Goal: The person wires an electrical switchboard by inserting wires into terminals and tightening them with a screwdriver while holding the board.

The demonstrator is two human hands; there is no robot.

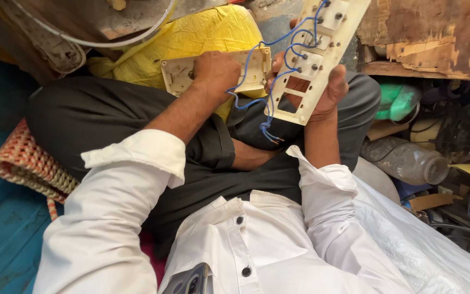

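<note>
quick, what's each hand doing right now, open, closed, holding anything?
Left hand: closed on the cream switch box.
Right hand: closed, holding the switch plate with blue wires.

A blue painted floor carries a red-and-cream woven mat under the seated person. At the right, a clear plastic bottle lies on its side among clutter.

A clear bottle is seen lying at the right, a woven mat at the left, yellow cloth above.
</note>
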